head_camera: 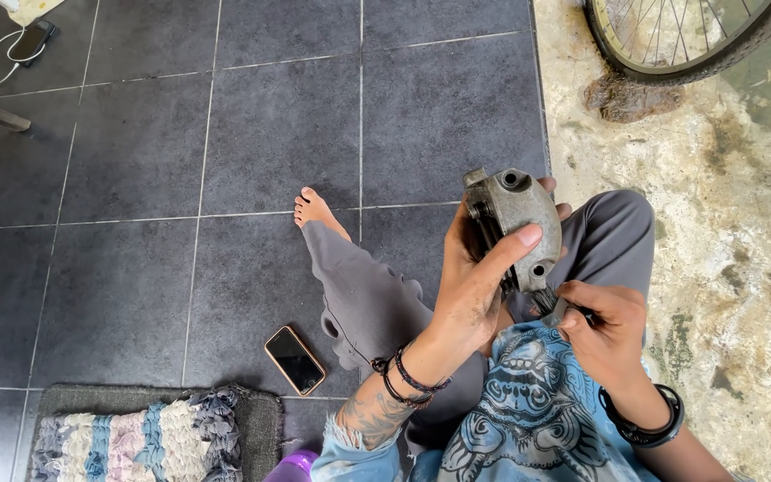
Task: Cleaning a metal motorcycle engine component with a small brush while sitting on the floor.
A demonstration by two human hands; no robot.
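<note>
My left hand [475, 286] grips a grey metal engine part [512, 214], a dirty cast housing with round holes, held up over my lap. Its thumb lies across the part's face. My right hand [607, 335] is closed on a small brush [548, 302] whose dark bristles touch the lower edge of the metal part. Both wrists wear dark bands. I sit on the floor with one leg in grey trousers [368, 295] stretched out and a bare foot [316, 211] on the tiles.
A phone [295, 359] lies on the dark grey floor tiles by my leg. A woven mat [145, 437] is at the lower left. A bicycle wheel [671, 40] stands on rough concrete at the upper right. Another phone with a white cable [27, 43] lies at the top left.
</note>
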